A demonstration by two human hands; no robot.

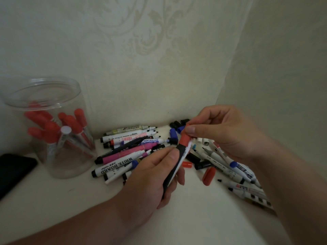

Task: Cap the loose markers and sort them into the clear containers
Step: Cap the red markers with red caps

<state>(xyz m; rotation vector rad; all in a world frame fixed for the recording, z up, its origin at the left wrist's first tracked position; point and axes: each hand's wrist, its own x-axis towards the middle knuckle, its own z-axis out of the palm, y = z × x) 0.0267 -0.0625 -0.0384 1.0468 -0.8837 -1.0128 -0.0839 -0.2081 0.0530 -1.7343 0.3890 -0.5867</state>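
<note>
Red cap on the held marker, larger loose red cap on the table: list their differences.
The fitted red cap sits on the marker gripped by the left hand, with the right hand pinching it; the loose red cap has no marker and nobody touches it. The fitted one is raised; the loose one lies on the table. Both are red.

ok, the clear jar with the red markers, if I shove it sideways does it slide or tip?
Probably slides if pushed low: the clear jar looks wide-based on a smooth white tabletop. Likely light, thin plastic, so walls may flex. A high push could tip it: the red markers lean loosely inside.
</note>
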